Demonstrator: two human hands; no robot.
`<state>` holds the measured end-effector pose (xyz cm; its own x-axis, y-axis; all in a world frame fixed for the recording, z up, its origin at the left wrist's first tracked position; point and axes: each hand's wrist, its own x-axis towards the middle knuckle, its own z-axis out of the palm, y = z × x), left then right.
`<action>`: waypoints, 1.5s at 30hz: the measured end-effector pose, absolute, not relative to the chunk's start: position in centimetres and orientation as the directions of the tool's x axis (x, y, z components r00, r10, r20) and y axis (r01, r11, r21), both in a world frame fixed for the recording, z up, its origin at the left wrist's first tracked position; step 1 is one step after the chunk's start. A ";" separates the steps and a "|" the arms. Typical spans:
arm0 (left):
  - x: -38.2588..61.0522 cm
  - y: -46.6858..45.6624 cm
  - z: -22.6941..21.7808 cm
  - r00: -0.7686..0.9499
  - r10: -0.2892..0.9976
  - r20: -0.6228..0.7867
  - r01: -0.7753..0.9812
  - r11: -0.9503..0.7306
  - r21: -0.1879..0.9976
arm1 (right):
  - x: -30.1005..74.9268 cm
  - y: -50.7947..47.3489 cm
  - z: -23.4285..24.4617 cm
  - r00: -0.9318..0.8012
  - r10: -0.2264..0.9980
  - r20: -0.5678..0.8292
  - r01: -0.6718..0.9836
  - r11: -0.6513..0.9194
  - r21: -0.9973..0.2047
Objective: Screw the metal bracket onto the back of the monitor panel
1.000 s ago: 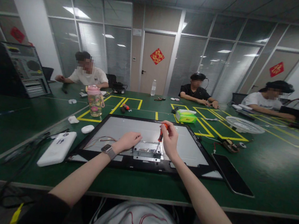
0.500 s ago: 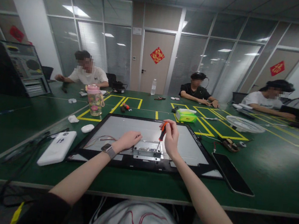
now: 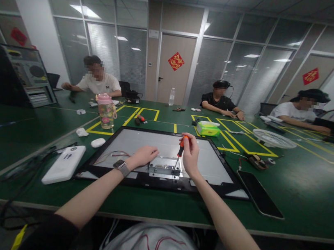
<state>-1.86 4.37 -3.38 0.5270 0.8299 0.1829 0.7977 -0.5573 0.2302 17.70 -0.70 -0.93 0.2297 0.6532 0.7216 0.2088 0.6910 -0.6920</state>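
Note:
A flat display panel point(image 3: 211, 161) with a grey back and black frame lies on the table before me. A metal bracket point(image 3: 164, 176) sits at its near edge. My right hand point(image 3: 191, 155) is closed around the orange-and-black handle of a screwdriver point(image 3: 180, 151), held upright with its tip down on the bracket's right part. To the left, my left hand point(image 3: 143, 156) lies on the panel with fingers stretched out beside the bracket's upper left corner. Whether those fingertips press on the bracket is hidden. Thin wires point(image 3: 116, 152) run over the panel's left side.
Left of the panel are a white power bank point(image 3: 64, 165), a white oval case point(image 3: 97, 143) and a pink-lidded bottle point(image 3: 105, 112). A phone point(image 3: 259, 194) lies to the right. Beyond stand a green tissue pack point(image 3: 208, 128) and a white round grille point(image 3: 273, 138). Several people sit across the table.
The fingers of my right hand have shifted very slightly on the screwdriver handle, while its tip stays on the bracket. My left hand has stayed put.

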 end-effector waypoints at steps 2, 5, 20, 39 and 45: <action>-1.8 4.4 -3.4 0.525 0.832 0.180 0.800 -0.555 0.228 | 17.6 -0.8 -0.8 0.255 0.656 0.710 0.184 0.688 -0.702; -1.8 4.4 -3.4 0.523 0.833 0.180 0.803 -0.552 0.225 | 17.6 -0.8 -0.7 0.255 0.664 0.703 0.154 0.690 -0.707; -1.7 4.3 -3.3 0.514 0.840 0.175 0.810 -0.542 0.221 | 17.5 -0.8 -1.0 0.198 0.713 0.672 0.113 0.665 -0.738; -1.7 4.1 -3.2 0.521 0.833 0.184 0.809 -0.551 0.206 | 17.4 -0.7 -1.2 0.161 0.731 0.663 0.119 0.653 -0.748; -1.6 4.0 -3.1 0.515 0.839 0.177 0.816 -0.543 0.198 | 17.4 -0.7 -1.2 0.149 0.730 0.667 0.131 0.654 -0.745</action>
<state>-1.61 4.04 -3.11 0.5155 0.8385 0.1765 0.8159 -0.5433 0.1980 17.44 -0.65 -1.24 0.1493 0.7297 0.6672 0.1308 0.6543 -0.7448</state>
